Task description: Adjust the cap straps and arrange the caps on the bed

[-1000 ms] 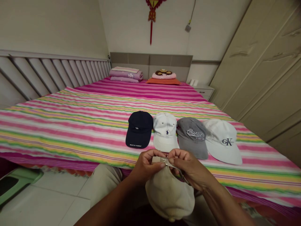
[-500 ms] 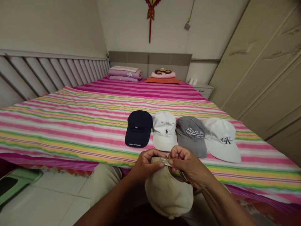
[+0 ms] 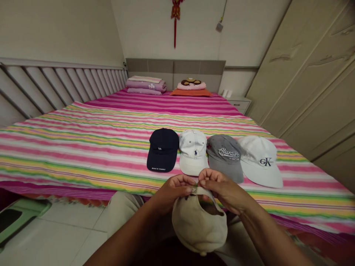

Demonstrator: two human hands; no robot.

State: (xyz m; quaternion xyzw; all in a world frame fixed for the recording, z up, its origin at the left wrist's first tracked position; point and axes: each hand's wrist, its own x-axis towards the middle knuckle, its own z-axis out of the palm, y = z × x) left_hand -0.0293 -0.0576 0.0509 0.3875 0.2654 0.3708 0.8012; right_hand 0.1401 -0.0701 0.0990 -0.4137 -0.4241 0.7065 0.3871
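A beige baseball cap hangs over my lap, its back strap and metal buckle uppermost. My left hand pinches the strap at the buckle between thumb and fingers. On the other side, my right hand grips the strap close to the buckle. Just beyond my hands several caps lie in a row on the bed: a navy cap, a white cap with a small horse-rider logo, a grey cap lettered "Always" and a white cap with a dark monogram.
The striped bed sheet spreads ahead of me. Folded purple bedding and an orange cushion lie by the headboard. A green stool stands at lower left, and a wardrobe lines the right side.
My right hand has shifted slightly along the strap, and more of the strap and the cap's back opening shows. The view has tilted down a little.
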